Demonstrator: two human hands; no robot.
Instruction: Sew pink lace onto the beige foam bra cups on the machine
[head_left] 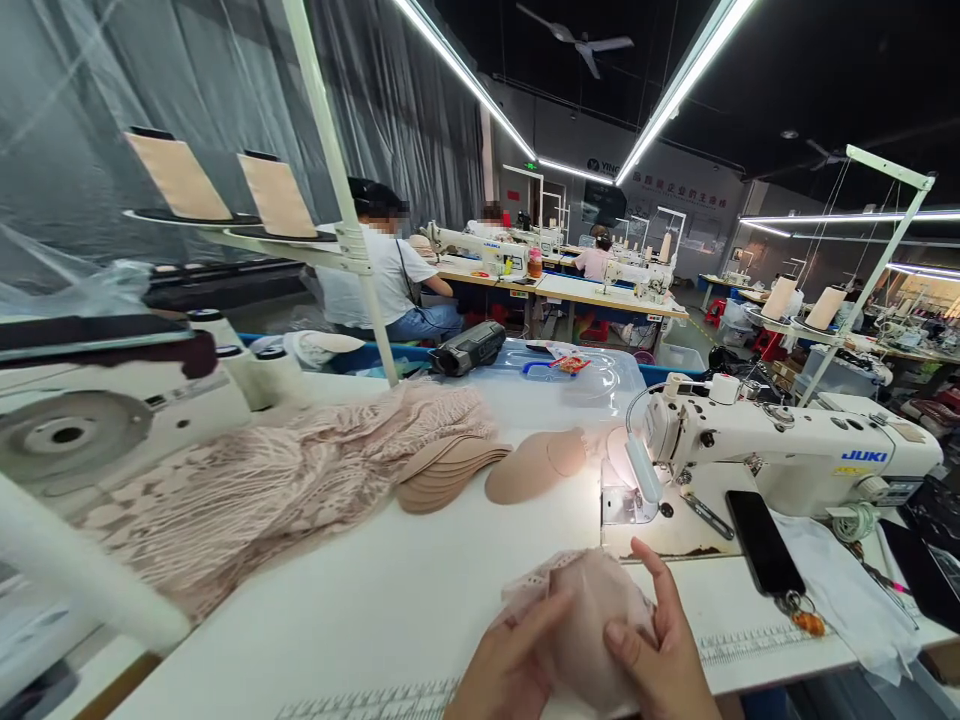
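Near the front edge of the table, both hands hold a beige bra cup (589, 610) with thin, lace-edged fabric over it. My left hand (514, 655) grips its left side, thumb on top and the other fingers mostly hidden beneath. On the right side, my right hand (664, 650) presses its thumb on the cup, while its index finger points up, off the fabric. Beyond the hands stands a white sewing machine (780, 450), its lamp lit over the needle plate (626, 505). A fanned stack of beige cups (442, 470) and further cup pieces (536, 465) lie to its left.
Lace fabric (300, 480) spreads over the table's left. A thread snipper (709, 515), a black phone (765, 540) and white cloth (847, 590) lie right. A thread stand post (337, 180) rises at left. Other people sit at machines behind.
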